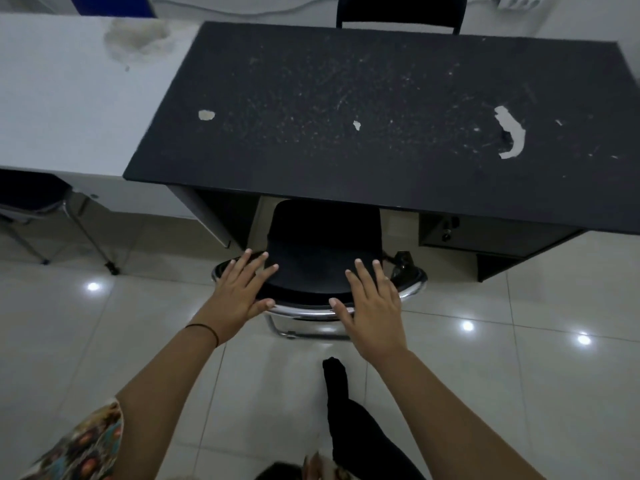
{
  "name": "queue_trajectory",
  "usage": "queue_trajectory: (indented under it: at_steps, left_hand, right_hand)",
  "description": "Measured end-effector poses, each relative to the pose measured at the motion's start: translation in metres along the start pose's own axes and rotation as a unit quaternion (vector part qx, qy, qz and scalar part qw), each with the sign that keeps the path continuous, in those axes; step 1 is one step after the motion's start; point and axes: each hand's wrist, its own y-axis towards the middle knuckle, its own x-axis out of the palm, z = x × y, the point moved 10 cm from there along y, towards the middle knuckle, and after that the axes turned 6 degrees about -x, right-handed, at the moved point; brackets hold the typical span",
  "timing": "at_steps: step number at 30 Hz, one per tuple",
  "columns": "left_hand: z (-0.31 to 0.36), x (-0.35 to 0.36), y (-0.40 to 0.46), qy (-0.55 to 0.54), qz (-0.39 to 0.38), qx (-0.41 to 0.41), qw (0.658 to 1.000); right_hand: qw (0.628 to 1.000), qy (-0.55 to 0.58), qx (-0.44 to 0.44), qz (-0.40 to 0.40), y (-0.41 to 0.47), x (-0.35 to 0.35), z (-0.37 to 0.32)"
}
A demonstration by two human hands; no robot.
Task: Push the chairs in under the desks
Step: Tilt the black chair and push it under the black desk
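Looking down from the head camera, a black chair sits at six o'clock of the black desk, its seat partly under the desktop's near edge. The left hand and right hand lie flat with fingers straight and spread over the chair's chrome back rail, gripping nothing. At nine o'clock another chair stands tucked under a white desk.
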Motion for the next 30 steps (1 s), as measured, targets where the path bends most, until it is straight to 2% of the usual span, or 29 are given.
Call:
queue_trajectory:
  at_steps: [7,10,13,17,23,30]
  left_hand:
    - [0.000,-0.001,0.002,-0.022,0.012,0.020,0.999]
    - [-0.001,-0.002,0.003,-0.051,0.011,-0.003,0.999]
    - [0.010,-0.004,0.003,-0.028,0.030,0.016,0.999]
    - [0.022,-0.006,0.001,0.027,0.056,0.058,0.996]
    - [0.024,-0.004,-0.003,0.069,0.047,0.038,0.996]
    - [0.018,-0.005,0.006,0.061,0.041,0.034,0.997]
  right_hand:
    - [0.999,-0.015,0.041,-0.011,0.004,0.001,-0.003]
    - [0.995,-0.080,0.044,-0.038,0.007,0.003,-0.008]
    - [0.990,-0.132,0.032,-0.043,0.009,0.001,-0.011]
    - [0.991,-0.121,0.046,-0.023,0.008,0.003,-0.007]
    - [0.991,-0.132,0.025,-0.002,0.010,0.004,-0.012]
    - [0.993,-0.113,0.039,0.012,0.015,0.002,-0.011]
